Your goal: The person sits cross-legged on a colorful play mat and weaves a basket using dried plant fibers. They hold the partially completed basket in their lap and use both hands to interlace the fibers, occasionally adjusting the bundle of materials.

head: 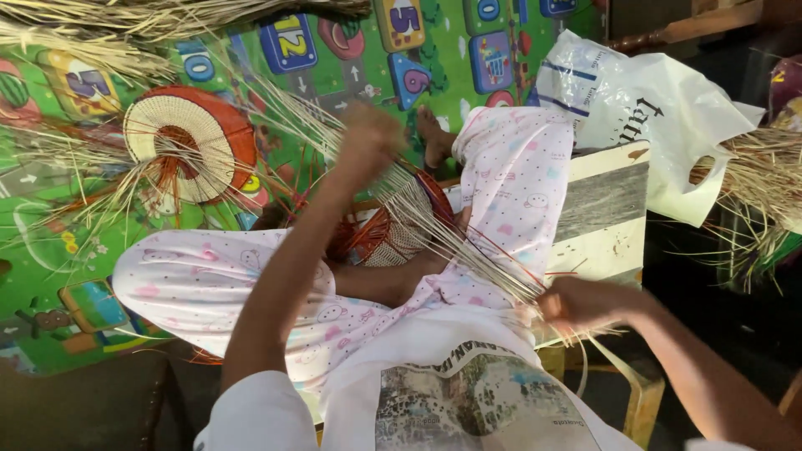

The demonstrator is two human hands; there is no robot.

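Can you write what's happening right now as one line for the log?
left hand: pulling straw strands up | right hand: gripping strand ends | half-woven basket: on lap | woven disc: on play mat

Both hands (368, 138) (576, 302) on basket straws (468, 246)

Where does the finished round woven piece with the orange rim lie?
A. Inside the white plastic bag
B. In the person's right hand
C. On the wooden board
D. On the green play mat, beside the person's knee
D: the round woven piece lies flat on the green play mat, apart from both hands.
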